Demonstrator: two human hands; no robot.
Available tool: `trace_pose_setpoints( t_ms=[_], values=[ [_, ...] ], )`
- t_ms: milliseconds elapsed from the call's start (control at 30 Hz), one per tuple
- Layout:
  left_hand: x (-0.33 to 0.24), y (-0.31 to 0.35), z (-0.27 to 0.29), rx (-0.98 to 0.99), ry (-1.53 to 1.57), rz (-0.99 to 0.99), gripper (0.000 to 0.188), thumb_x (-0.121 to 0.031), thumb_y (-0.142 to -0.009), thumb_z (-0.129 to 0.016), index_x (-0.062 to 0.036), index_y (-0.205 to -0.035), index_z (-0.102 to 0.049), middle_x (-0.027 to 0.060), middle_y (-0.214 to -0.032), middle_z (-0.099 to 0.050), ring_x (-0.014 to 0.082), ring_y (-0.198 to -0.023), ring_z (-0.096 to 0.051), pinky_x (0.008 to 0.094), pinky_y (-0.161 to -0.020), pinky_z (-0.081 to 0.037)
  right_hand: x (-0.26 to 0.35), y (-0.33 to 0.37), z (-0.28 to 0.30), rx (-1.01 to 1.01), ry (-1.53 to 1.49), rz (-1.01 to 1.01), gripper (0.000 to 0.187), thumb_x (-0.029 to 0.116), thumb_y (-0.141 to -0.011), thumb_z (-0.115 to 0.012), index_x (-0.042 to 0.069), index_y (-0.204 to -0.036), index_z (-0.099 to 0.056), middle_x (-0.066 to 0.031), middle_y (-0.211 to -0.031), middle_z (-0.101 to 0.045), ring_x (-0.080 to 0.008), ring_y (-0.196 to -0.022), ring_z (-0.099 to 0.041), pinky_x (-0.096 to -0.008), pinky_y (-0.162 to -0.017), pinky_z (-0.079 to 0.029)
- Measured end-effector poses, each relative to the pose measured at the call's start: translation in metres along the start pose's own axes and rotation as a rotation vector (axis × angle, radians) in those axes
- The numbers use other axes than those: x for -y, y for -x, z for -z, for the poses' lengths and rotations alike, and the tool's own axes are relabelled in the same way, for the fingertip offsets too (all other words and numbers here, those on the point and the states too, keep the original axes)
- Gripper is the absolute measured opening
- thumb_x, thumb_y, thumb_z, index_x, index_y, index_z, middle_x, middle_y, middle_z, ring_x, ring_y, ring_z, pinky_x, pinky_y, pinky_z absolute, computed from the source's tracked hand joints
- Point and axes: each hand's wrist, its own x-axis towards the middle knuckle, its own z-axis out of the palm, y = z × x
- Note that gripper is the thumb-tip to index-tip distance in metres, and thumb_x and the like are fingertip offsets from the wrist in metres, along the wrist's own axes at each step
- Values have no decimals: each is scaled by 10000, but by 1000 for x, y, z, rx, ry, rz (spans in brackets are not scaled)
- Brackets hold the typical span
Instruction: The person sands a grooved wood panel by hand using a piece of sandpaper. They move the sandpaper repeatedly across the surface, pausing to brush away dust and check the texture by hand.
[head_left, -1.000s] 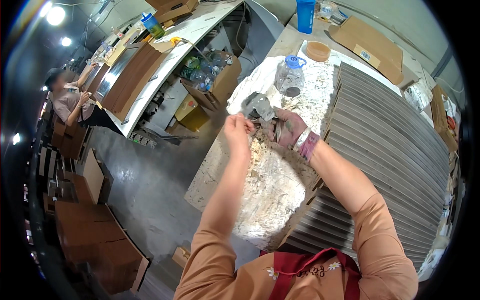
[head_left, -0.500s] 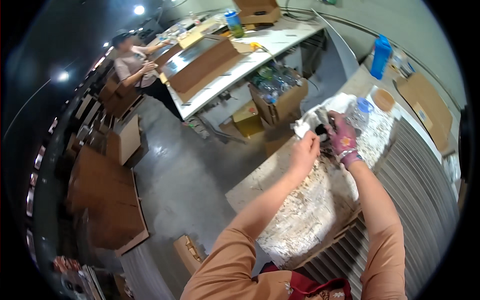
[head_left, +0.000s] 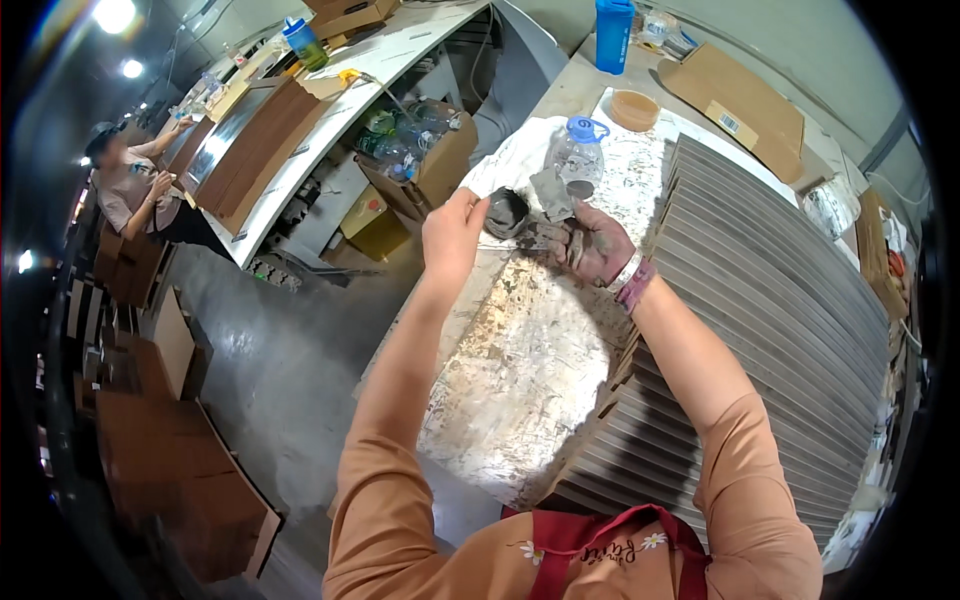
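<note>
My bare left hand grips the side of a small round cup, dark and smeared inside, tilted so its opening faces me. My right hand wears a pink-purple glove, stained grey at the palm and fingers. Between its thumb and fingers is a flat grey piece, rag or scraper, I cannot tell which. The gloved fingertips are close by the cup's rim. Just beyond the hands stands a clear plastic bottle with a blue cap, and a white cloth lies beside it.
Paint-stained boards form the worktop. A stack of grey ribbed strips fills the right side. Farther back are a tan bowl, a blue bottle and flat cardboard. At the left, a co-worker stands by another table.
The view has swung right, shifting the scene leftward. My right hand has turned palm up, away from the cup's top, so the cup's dark inside and the grey piece now show.
</note>
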Motion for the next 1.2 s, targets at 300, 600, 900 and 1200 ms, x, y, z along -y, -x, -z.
trace_pose_setpoints(
  t_ms=[300,600,900,1200],
  values=[
    [13,-35,-11,20,-36,-108,206,-198,-868,-625,0,-896,-575,197,-789,-605,380,-748,-584,418,-663,-444,2,-29,-5,-177,1392,743,402,311,-915,-571,79,-1242,-535,-198,-1192,-593,-339,-1025,-599,-416,-905,-458],
    [20,-37,-23,-23,-91,-121,170,-190,-857,-593,-22,-860,-565,223,-852,-622,423,-854,-594,485,-713,-478,10,14,-30,-106,2176,573,388,188,-785,-638,145,-1164,-572,-137,-964,-585,-332,-840,-598,-414,-704,-472],
    [16,-27,-19,-52,-20,-154,189,-194,-870,-591,-8,-835,-575,215,-803,-621,415,-820,-595,484,-711,-468,2,36,-38,-48,2426,710,403,129,-789,-624,139,-1187,-563,-157,-1001,-584,-332,-918,-593,-428,-803,-470],
    [-11,15,8,-187,116,-175,176,-218,-897,-574,-59,-971,-572,129,-1087,-571,360,-969,-558,426,-809,-452,31,269,63,-167,589,525,441,370,-888,-596,63,-1203,-568,-66,-1077,-598,-169,-835,-575,-304,-714,-492]
  ],
)
